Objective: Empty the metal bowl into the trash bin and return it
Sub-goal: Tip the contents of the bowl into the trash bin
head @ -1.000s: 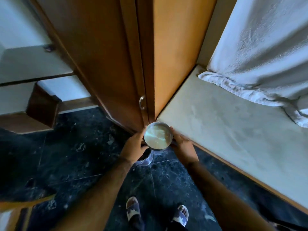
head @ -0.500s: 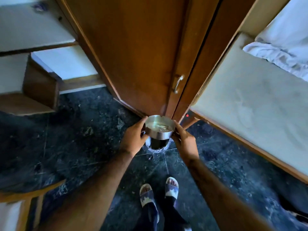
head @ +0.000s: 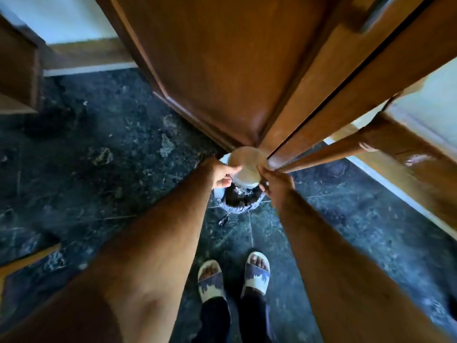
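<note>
The metal bowl point(head: 246, 167) is tipped over, its round base facing me, right above the small trash bin point(head: 241, 200). The bin stands on the dark floor at the foot of a wooden cupboard and has a pale liner and dark contents with some pale bits on top. My left hand point(head: 221, 175) grips the bowl's left rim. My right hand point(head: 277, 184) grips its right rim. The bowl's inside is hidden.
A wooden cupboard point(head: 235, 70) with closed doors rises just behind the bin. A bed frame edge point(head: 408, 157) runs along the right. Dark marble floor point(head: 99, 157) spreads to the left. My two sandalled feet point(head: 233, 276) stand close behind the bin.
The bowl went from upright, with its contents showing, to turned over above the bin. Both hands moved lower and forward with it, and my view dropped closer to the floor.
</note>
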